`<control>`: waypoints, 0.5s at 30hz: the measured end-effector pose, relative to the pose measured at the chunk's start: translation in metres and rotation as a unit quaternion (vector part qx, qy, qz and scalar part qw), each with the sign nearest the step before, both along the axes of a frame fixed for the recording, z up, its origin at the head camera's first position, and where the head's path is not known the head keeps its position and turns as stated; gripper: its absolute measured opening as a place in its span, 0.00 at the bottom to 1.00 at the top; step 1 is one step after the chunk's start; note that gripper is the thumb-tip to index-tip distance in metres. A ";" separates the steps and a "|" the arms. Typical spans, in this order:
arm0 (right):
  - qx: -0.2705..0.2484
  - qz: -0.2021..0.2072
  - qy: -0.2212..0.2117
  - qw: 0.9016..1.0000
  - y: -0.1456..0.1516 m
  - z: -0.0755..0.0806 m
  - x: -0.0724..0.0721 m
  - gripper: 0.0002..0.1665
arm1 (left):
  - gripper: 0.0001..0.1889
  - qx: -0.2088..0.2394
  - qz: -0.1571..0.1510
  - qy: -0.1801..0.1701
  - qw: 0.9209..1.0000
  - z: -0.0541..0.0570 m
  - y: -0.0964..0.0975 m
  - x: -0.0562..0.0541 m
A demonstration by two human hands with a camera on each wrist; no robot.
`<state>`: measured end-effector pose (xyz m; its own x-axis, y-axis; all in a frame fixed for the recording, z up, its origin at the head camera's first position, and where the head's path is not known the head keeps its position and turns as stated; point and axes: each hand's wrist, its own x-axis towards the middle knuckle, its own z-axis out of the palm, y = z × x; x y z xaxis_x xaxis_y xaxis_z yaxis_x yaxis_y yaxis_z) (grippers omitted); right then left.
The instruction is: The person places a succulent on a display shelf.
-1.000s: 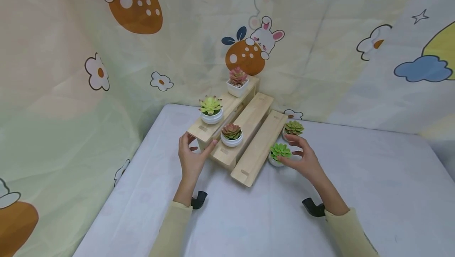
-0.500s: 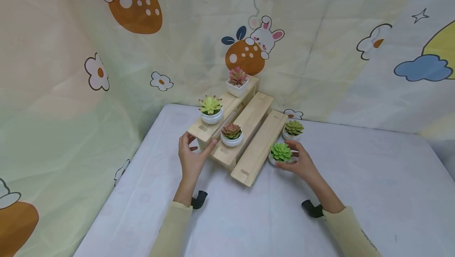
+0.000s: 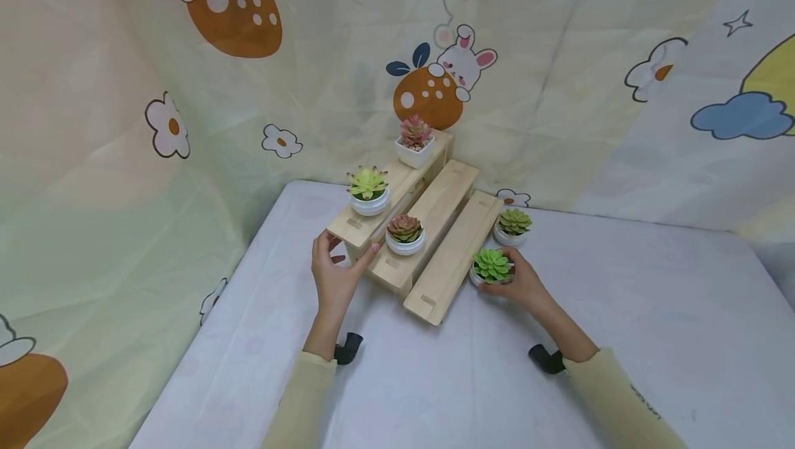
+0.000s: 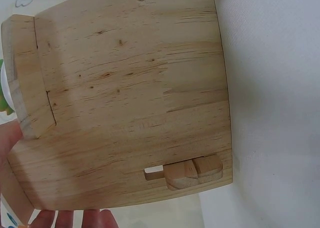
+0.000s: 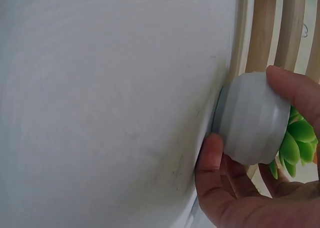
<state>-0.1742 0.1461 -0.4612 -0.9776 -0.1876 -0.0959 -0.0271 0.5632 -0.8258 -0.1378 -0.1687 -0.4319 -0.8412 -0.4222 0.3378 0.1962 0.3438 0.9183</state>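
Note:
My left hand (image 3: 335, 273) grips the side of a three-step wooden plant stand (image 3: 456, 249). Its thumb lies by the middle step, and its fingertips curl round the rear edge of the side panel (image 4: 125, 87) in the left wrist view. With thumb and fingers, my right hand (image 3: 522, 283) holds the white ribbed pot (image 5: 255, 120) of a bright green succulent (image 3: 492, 266), low beside the bottom step. Just behind it, a darker green succulent (image 3: 515, 222) in a white pot stands on the table.
On the top step stand a pink succulent (image 3: 415, 133) in a square pot and a yellow-green one (image 3: 368, 184) in a round pot. A reddish succulent (image 3: 405, 229) sits on the middle step. Behind the white-covered table (image 3: 422, 394) hangs a printed cloth (image 3: 348, 76).
My right hand has moved slightly left, and its fingers have closed round the bright green succulent's pot. The left hand has stayed at the stand.

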 end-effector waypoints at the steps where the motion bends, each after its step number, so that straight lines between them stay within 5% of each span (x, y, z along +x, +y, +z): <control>1: 0.002 0.001 -0.001 1.000 0.000 0.000 0.000 0.46 | 0.40 0.000 0.000 0.002 1.000 0.000 0.000 0.000; 15: -0.019 -0.009 0.013 1.000 0.003 -0.004 0.001 0.43 | 0.39 -0.003 -0.003 0.015 1.000 -0.002 0.000 -0.002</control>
<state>-0.1734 0.1489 -0.4649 -0.9828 -0.1734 -0.0641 -0.0386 0.5315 -0.8462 -0.1395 -0.1690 -0.4338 -0.8329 -0.4155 0.3655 0.2259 0.3476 0.9100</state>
